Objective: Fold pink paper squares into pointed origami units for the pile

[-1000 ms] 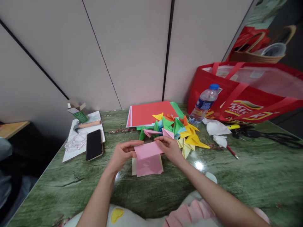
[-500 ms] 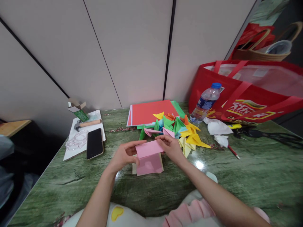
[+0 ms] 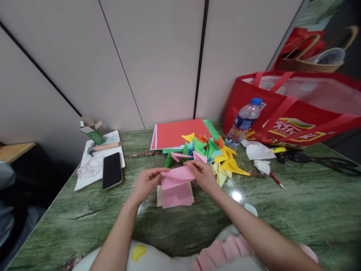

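Observation:
A pink sheet of paper [image 3: 177, 178] is held up between my two hands, bent and tilted. My left hand [image 3: 148, 183] pinches its left edge, thumb and fingers together at the upper corner. At the upper right corner my right hand [image 3: 202, 175] pinches the same sheet. Just below lies a small stack of pink and cream paper [image 3: 177, 196] on the table, partly covered by the held sheet. Beyond my fingers sits a heap of folded paper pieces [image 3: 208, 147] in green, yellow, pink, blue and orange.
Behind the heap lie large coloured sheets [image 3: 180, 133]. To the left are a phone [image 3: 112, 171], a hammer [image 3: 104, 147], a beaded string [image 3: 90, 168] and a small green box [image 3: 94, 133]. Rightward stand a water bottle [image 3: 244, 122] and a red bag [image 3: 282, 109], with tissues [image 3: 259, 150] and a pencil [image 3: 277, 180] nearby.
My left thumb has moved up from the sheet's lower left to its upper edge. The held pink sheet now bends more, and the view has shifted slightly.

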`<state>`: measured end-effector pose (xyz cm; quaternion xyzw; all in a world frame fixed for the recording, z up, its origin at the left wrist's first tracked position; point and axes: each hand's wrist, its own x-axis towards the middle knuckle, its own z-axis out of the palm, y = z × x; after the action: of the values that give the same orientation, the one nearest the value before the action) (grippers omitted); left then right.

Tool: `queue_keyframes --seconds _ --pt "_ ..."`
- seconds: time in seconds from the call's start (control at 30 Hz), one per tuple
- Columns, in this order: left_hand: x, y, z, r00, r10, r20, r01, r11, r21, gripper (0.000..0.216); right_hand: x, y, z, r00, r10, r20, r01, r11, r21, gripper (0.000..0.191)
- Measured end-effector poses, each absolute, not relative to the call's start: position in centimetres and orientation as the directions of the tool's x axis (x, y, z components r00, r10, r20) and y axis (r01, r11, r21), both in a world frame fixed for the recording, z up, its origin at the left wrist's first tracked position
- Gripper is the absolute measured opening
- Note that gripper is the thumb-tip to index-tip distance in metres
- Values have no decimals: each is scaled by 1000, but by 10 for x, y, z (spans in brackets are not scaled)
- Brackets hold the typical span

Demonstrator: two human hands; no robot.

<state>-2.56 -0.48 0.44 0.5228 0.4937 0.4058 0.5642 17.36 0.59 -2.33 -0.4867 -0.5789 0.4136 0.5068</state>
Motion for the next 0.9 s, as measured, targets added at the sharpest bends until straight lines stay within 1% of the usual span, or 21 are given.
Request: queue_keyframes --seconds 0.07,0.1,0.13,0.2,0.23,0.3,0.37,0.47,0.57,0.63,0.77,0.83,0.9 --pt "-23 -3 -1 108 985 -134 -9 135 991 21 175 4 -20 33 941 335 233 319 -919 24" --pt "-21 -3 -3 73 989 -127 -40 131 991 20 175 2 -18 64 895 441 293 406 -866 22" --pt "-19 -3 -5 49 991 -121 -57 124 991 20 176 0 -16 93 824 558 358 495 -791 20" --pt "-14 -5 -6 23 993 -115 -74 117 990 22 176 -6 -10 94 632 769 472 652 -593 15" --pt "-11 -5 -6 19 993 -116 -80 117 990 24 175 -10 -7 63 547 835 500 707 -501 14" --pt "-6 -7 -5 11 992 -126 -117 127 985 28 174 -19 -3 -58 438 897 524 778 -346 14" --pt "-3 -8 -5 -15 989 -148 -175 143 974 30 171 -26 -1 -152 382 911 554 796 -242 15" --pt "-1 -8 -6 -78 981 -175 -253 150 956 29 170 -31 -3 -169 373 912 607 768 -202 23" --pt "-2 -8 -6 -106 979 -176 -285 140 948 24 172 -31 -5 -183 402 897 622 754 -211 27" --pt "-2 -8 -6 -103 980 -173 -293 136 946 22 171 -29 -5 -245 431 869 581 782 -224 27" --pt "3 -12 -5 -85 985 -152 -295 121 948 22 164 -25 -5 -439 466 768 476 846 -240 20" --pt "6 -14 -4 -66 988 -142 -295 117 948 21 160 -23 -7 -479 485 732 475 844 -248 17" --pt "9 -17 -3 -39 990 -134 -303 116 946 21 158 -22 -10 -480 508 715 487 832 -264 14"
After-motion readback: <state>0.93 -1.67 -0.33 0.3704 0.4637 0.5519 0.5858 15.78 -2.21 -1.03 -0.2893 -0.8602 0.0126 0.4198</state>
